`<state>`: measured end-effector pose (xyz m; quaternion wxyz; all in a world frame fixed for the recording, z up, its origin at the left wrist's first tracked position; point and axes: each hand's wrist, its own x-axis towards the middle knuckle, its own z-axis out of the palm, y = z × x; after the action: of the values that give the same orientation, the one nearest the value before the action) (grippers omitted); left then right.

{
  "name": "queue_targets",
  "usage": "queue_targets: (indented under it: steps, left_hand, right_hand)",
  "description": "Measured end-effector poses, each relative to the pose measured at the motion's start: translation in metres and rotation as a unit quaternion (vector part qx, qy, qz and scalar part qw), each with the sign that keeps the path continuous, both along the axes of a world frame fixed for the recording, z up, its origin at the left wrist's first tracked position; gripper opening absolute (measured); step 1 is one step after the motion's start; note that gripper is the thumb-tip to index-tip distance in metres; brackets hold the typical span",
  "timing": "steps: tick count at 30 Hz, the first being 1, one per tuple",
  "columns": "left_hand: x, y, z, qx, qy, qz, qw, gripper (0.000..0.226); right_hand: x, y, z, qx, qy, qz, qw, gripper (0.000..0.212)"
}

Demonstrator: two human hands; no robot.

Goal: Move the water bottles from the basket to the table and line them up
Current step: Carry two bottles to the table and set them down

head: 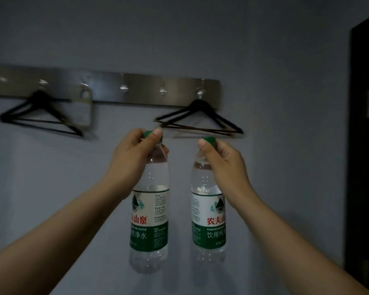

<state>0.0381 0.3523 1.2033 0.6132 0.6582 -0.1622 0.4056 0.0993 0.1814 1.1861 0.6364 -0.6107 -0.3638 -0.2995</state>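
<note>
2 water bottles are held in mid-air before a grey wall [275,60]. The left water bottle [149,220] is pinched at its green cap [149,134] by the left hand [132,156]. The right water bottle [208,220] is pinched likewise by the right hand [224,160]. Both hang straight below the hands, long axes vertical, side by side but apart. Neither basket nor surface is seen, so the set-down spot cannot be told. A lowering, bases first, is judged to come next. A hook rail [141,90] with black hangers [198,120] is mounted behind.
</note>
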Motion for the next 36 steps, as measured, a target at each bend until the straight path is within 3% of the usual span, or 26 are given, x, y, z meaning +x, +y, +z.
queue_targets:
  steps: [12, 19, 25, 36]
  left_hand:
    - [-0.153, 0.175, 0.004, 0.010, -0.022, 0.251, 0.968, 0.024]
    - [-0.257, 0.269, 0.004, 0.019, -0.014, 0.358, 0.933, 0.020]
    - [-0.328, 0.331, -0.003, 0.017, -0.005, 0.425, 0.905, 0.033]
    - [-0.398, 0.429, -0.014, 0.009, -0.002, 0.547, 0.837, 0.030]
  right_hand:
    - [-0.073, 0.228, 0.010, 0.003, -0.016, 0.272, 0.962, 0.023]
    - [-0.152, 0.357, 0.005, 0.016, 0.017, 0.425, 0.905, 0.023]
    - [-0.215, 0.447, -0.002, 0.018, 0.045, 0.514, 0.857, 0.018]
    - [-0.284, 0.593, -0.014, 0.001, 0.047, 0.625, 0.779, 0.018]
